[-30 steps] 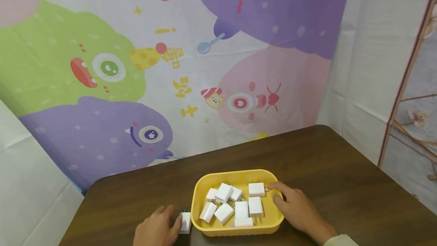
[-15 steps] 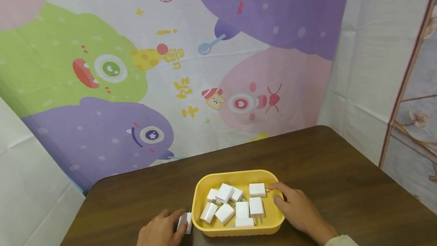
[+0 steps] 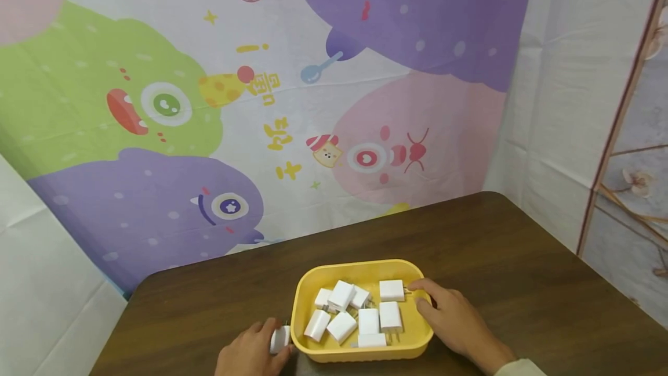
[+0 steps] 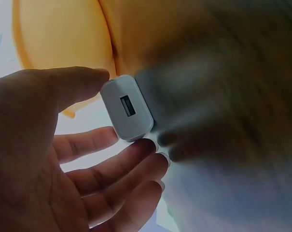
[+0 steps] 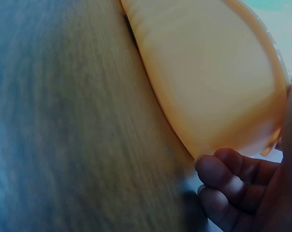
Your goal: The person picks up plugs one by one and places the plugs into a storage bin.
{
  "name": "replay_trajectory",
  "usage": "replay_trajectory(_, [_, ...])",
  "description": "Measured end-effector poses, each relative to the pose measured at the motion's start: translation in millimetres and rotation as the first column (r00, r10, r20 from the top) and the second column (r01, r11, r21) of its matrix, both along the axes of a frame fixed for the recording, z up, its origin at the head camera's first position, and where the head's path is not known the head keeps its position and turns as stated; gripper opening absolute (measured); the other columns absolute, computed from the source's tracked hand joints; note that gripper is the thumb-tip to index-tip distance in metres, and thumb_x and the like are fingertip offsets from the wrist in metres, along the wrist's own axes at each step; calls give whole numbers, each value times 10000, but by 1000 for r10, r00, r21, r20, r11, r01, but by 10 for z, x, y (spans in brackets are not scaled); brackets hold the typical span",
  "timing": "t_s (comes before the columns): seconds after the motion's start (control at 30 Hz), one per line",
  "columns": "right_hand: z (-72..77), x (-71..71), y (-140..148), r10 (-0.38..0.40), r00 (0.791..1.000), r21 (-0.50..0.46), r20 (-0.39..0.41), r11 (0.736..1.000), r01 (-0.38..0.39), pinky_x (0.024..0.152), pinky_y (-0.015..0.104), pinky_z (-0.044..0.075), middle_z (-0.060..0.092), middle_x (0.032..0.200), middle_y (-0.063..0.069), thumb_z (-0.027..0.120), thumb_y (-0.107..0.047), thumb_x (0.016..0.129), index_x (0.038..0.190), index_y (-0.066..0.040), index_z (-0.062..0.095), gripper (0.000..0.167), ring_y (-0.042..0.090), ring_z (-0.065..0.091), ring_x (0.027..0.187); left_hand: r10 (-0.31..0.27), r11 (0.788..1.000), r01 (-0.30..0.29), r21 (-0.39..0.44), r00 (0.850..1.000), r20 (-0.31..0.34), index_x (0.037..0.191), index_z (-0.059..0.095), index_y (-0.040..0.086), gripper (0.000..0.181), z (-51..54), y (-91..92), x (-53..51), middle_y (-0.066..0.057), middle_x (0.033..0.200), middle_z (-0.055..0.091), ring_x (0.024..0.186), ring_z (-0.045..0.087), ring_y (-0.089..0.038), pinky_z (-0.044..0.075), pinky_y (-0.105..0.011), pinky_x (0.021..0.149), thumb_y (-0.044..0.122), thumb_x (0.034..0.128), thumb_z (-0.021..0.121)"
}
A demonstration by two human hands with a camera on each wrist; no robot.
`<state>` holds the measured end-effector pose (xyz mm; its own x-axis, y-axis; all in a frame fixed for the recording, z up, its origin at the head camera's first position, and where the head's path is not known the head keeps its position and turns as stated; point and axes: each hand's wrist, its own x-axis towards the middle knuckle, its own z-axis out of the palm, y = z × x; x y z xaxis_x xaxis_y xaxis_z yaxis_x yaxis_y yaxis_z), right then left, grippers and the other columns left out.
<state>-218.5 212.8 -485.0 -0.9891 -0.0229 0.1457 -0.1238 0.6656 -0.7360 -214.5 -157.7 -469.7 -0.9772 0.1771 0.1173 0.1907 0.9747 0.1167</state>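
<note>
My left hand pinches a white USB charger just left of the yellow basket. In the left wrist view the charger shows its USB port, with my thumb on one side and fingertips on the other. My right hand holds the right rim of the yellow basket, thumb and index finger reaching over the edge. Curled fingers show against the basket's outer wall in the right wrist view. Inside the basket lie several white chargers, some overlapping, their metal prongs pointing different ways.
The basket stands on a dark wooden table near its front. Behind the table hangs a cartoon-printed cloth. Pale panels close off the right side, and a white sheet the left.
My left hand has shifted slightly right and closed its fingers round the charger beside the basket, which now looks tilted. The right hand and the basket stay where they were.
</note>
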Motion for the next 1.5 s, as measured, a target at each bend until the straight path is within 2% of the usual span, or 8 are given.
replay_trajectory(0.23, [-4, 2, -1, 7, 1000, 2, -4, 1000, -7, 750, 382, 484, 700, 1110, -44, 621, -237, 979, 1167, -308, 685, 211, 112, 549, 786, 24, 1000, -23, -8, 999, 37, 1099, 638, 194, 472, 1, -28, 8, -10, 886, 631, 659, 617, -225, 477, -459, 519, 495, 771, 796])
replay_trajectory(0.43, [0, -2, -6, 0, 1000, 6, -9, 1000, 0, 757, 394, 487, 702, 1114, -28, 625, -227, 975, 1163, -301, 688, 211, 116, 557, 804, 23, 999, -21, -30, 997, 74, 1184, 686, 189, 505, 22, -37, 6, -63, 977, 652, 711, 642, -259, 508, -488, 566, 482, 785, 783])
replay_trajectory(0.77, [-11, 0, 0, 2, 1000, 7, -25, 1000, -2, 774, 402, 496, 702, 1123, -37, 631, -239, 974, 1155, -320, 686, 206, 102, 569, 827, 19, 999, -19, 27, 1000, 9, 1111, 687, 219, 423, -12, -68, 12, 3, 934, 632, 653, 599, -199, 460, -442, 521, 418, 752, 789])
replay_trajectory(1.07, [-12, -2, 1, -5, 1000, 5, -4, 1000, 5, 768, 397, 490, 698, 1132, -38, 622, -244, 978, 1156, -327, 686, 206, 110, 563, 819, 56, 997, -55, 57, 998, -24, 1053, 656, 223, 386, -20, -73, 29, 17, 888, 629, 618, 566, -172, 429, -411, 502, 426, 744, 766])
replay_trajectory(1.5, [-9, -3, -2, -2, 1000, -9, -19, 1000, 2, 746, 378, 480, 699, 1103, -47, 629, -229, 973, 1148, -312, 692, 204, 112, 551, 793, 55, 995, -50, 89, 997, -55, 1017, 572, 260, 353, 15, -76, 46, 41, 782, 556, 563, 513, -164, 394, -386, 469, 413, 767, 770])
